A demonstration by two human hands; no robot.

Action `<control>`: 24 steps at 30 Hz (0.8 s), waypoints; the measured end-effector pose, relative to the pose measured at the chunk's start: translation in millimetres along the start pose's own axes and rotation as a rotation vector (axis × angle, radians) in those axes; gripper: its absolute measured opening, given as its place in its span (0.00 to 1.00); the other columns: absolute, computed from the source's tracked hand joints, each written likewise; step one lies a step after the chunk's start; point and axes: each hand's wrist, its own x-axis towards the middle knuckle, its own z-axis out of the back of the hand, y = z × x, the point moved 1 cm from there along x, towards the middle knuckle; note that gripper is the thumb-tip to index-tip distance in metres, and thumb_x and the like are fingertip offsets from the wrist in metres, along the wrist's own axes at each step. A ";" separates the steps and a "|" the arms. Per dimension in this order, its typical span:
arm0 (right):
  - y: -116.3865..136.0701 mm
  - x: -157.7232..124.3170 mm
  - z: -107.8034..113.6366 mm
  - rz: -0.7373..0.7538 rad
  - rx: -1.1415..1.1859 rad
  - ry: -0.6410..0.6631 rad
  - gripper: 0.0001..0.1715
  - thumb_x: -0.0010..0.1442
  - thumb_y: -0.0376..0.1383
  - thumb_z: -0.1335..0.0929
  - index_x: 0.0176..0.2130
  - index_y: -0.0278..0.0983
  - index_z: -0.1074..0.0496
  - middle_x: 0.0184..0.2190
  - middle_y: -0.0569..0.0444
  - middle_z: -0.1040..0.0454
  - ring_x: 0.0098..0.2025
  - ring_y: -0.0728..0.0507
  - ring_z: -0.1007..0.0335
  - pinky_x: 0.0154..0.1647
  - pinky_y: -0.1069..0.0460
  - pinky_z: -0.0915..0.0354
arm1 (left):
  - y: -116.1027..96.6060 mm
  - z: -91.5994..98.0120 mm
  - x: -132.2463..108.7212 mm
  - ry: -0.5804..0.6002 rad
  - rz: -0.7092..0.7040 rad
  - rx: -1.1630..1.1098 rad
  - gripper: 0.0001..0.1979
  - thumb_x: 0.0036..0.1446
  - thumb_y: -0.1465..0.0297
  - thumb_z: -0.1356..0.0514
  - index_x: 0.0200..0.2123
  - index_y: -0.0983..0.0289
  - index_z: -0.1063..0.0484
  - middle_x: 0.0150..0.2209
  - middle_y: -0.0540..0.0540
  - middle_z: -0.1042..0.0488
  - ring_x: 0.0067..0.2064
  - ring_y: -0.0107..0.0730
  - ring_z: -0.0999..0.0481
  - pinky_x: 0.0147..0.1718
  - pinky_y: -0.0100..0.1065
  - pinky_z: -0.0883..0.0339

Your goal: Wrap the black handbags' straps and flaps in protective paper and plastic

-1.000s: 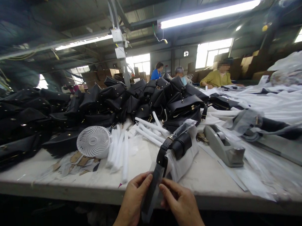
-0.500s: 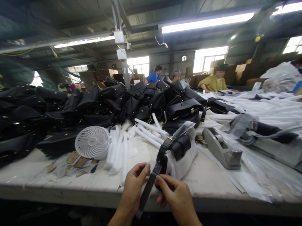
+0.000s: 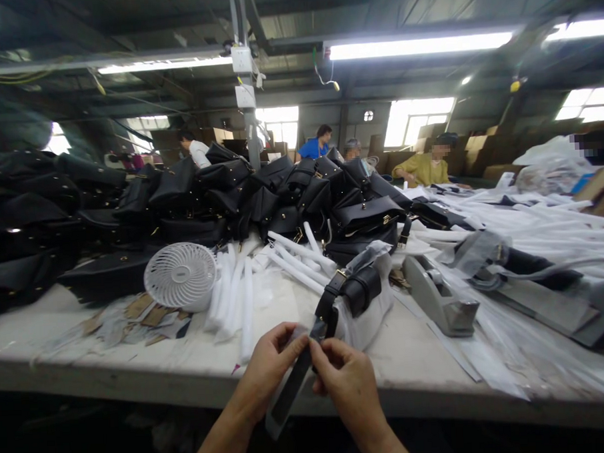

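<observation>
A black strap (image 3: pixel 290 392) in see-through wrapping slants down toward me past the table's front edge. My left hand (image 3: pixel 271 363) pinches it from the left, thumb and fingers together. From the other side my right hand (image 3: pixel 347 377) is closed on the same strap, and the two thumbs nearly meet over it. Higher up, the strap joins a gold buckle (image 3: pixel 341 273) and a rolled black leather piece (image 3: pixel 363 290). White translucent wrapping (image 3: pixel 369 324) lies around that piece on the table. The fingertips of both hands are partly hidden.
Black bags (image 3: pixel 275 194) are heaped along the back. A white fan (image 3: pixel 181 275) stands left, near cardboard scraps (image 3: pixel 145 313) and white foam tubes (image 3: pixel 229 296). A grey tape dispenser (image 3: pixel 443 300) stands right, beside plastic film (image 3: pixel 507 338). Co-workers sit beyond, one in a yellow top (image 3: pixel 424 170).
My left thumb has moved in toward the right thumb at the strap, just below the buckled part. The view has shifted slightly. A person in white now shows at the back left.
</observation>
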 end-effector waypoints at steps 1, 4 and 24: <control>-0.4 0.1 -0.1 0.001 0.000 -0.002 0.24 0.58 0.52 0.31 0.24 0.36 0.27 0.13 0.58 0.31 0.15 0.48 0.32 0.17 0.58 0.39 | -1.0 0.9 -2.2 0.019 0.004 0.011 0.15 0.54 0.59 0.35 0.37 0.65 0.24 0.35 0.54 0.22 0.39 0.37 0.25 0.39 0.32 0.33; -1.6 1.9 1.3 -0.005 0.014 0.017 0.25 0.58 0.53 0.31 0.25 0.35 0.27 0.13 0.57 0.29 0.16 0.48 0.32 0.18 0.57 0.38 | -4.0 2.6 -6.1 0.011 -0.011 0.064 0.13 0.54 0.60 0.35 0.34 0.65 0.24 0.31 0.51 0.24 0.35 0.33 0.26 0.35 0.30 0.34; -9.1 6.4 5.2 -0.109 0.258 0.092 0.30 0.53 0.57 0.30 0.20 0.35 0.29 0.12 0.56 0.34 0.14 0.49 0.37 0.16 0.55 0.43 | 12.3 -25.6 -47.0 -0.289 -0.827 0.868 0.20 0.61 0.80 0.45 0.54 0.58 0.28 0.42 0.55 0.23 0.44 0.31 0.23 0.46 0.27 0.29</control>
